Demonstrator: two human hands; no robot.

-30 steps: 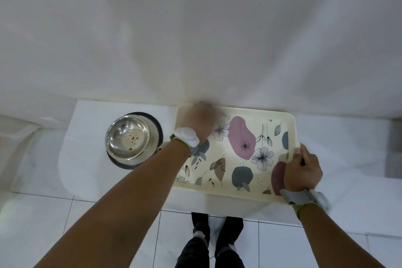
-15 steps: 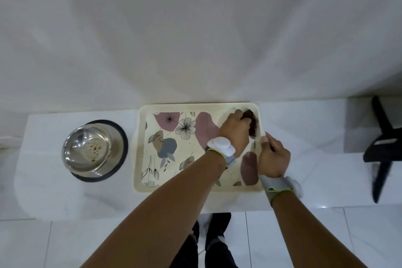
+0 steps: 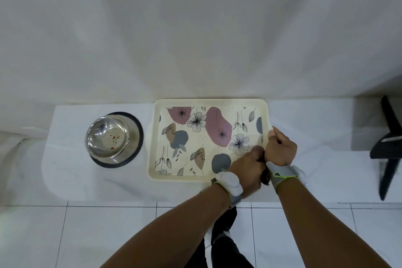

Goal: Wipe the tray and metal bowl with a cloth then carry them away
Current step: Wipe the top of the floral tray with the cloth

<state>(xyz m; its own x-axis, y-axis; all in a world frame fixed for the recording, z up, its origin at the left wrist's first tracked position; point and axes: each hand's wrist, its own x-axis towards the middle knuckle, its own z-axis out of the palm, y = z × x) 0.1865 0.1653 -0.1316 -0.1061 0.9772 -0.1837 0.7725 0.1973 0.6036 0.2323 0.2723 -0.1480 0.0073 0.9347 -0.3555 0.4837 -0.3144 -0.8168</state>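
— What takes up most of the view?

— A plain white wall (image 3: pixel 195 28), smooth and matte. Below it lies a floor (image 3: pixel 108 235) of glossy square white tiles with thin grey joints. Between them runs a low white ledge (image 3: pixel 71 180), stone-like and faintly veined, with a rounded left end.

— And the tray?

— The tray (image 3: pixel 152 148) lies flat on the ledge against the wall. It is a cream rectangle with rounded corners and a raised rim, and looks like hard plastic. Its face is printed with mauve, grey and tan blobs, line-drawn flowers and leaves.

— Where is the bowl?

— The bowl (image 3: pixel 108 137) stands on the ledge just left of the tray, apart from it. It is round, shiny steel, set on a black ring (image 3: pixel 139 137) that looks rubbery. Brownish spots (image 3: pixel 112 137) dot its bottom.

— Anything on the right?

— A black stand (image 3: pixel 387 148) with angled matte legs.

— The hands?

— The right hand (image 3: pixel 281 150) grips the tray's right rim, fingers curled over the edge, thumb on top. The left hand (image 3: pixel 247 169) sits over the near right corner, touching the right wrist, fingers curled down around a cloth (image 3: pixel 265 177). Only a dark brown crumpled scrap of it peeks out.

— Wrists?

— Each wears a grey strap. The left wristband (image 3: pixel 229 183) carries a white rounded pod, and the right wristband (image 3: pixel 285 173) has yellow-green edging.
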